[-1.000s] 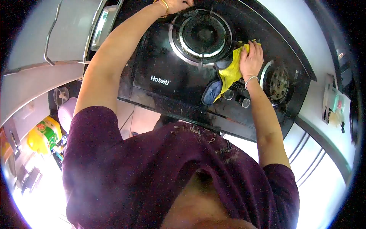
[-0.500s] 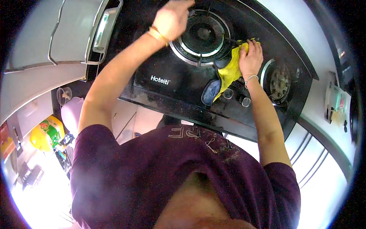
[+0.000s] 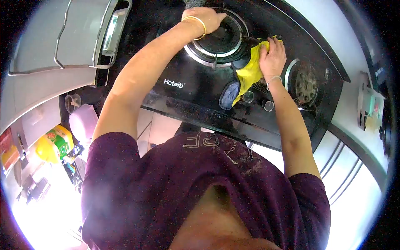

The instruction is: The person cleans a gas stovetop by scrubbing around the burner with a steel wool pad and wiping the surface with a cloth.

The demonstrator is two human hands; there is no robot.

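while left hand [image 3: 204,19] overhangs burner [image 3: 227,37], right hand [image 3: 273,58] touches yellow cloth [image 3: 249,75].

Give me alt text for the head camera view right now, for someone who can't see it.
Someone in a dark purple shirt leans over a black gas stove, their right hand on a crumpled yellow cloth between two burners. Their left hand is at the left burner.

Hands [image 3: 204,21] [image 3: 272,59] reach across a stove [image 3: 200,92], one on yellow cloth [image 3: 249,74].
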